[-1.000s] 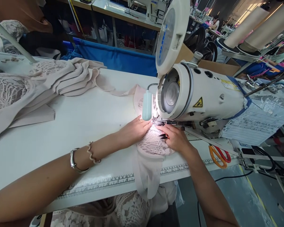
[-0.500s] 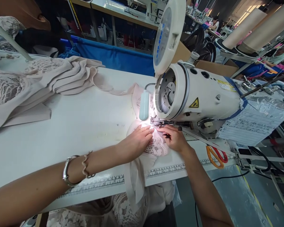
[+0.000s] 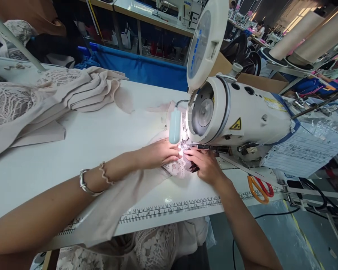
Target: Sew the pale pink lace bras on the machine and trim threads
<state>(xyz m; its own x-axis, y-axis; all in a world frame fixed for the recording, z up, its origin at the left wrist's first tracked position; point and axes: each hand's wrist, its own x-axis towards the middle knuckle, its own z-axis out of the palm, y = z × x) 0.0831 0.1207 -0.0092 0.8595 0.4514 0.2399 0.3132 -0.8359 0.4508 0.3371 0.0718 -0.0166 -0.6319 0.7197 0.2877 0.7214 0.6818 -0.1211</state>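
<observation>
A pale pink lace bra cup (image 3: 176, 168) lies under the needle area of a white sewing machine (image 3: 242, 112), lit by a small lamp (image 3: 174, 125). My left hand (image 3: 159, 153) rests on the cup's left side, its fingers stretched out and pressing the fabric. From the right, my right hand (image 3: 204, 163) is closed, with its fingertips at the lace edge close to the presser foot. Dark, pointed thread snips (image 3: 194, 167) stick out from under its fingers. A beige fabric strip (image 3: 126, 195) runs from the cup beneath my left forearm and over the table's front edge.
A pile of beige lace garments (image 3: 73, 93) lies on the left of the white table (image 3: 101, 131). Orange-handled scissors (image 3: 257, 189) sit at the right, by a printed ruler strip (image 3: 186, 207). More lace pieces (image 3: 154, 243) are below the front edge. A blue cloth bin (image 3: 141, 69) stands behind.
My left hand has shifted left, and the lace cup has turned beneath the needle. The hanging beige strip has swung left under my forearm. The machine's round wheel looks turned.
</observation>
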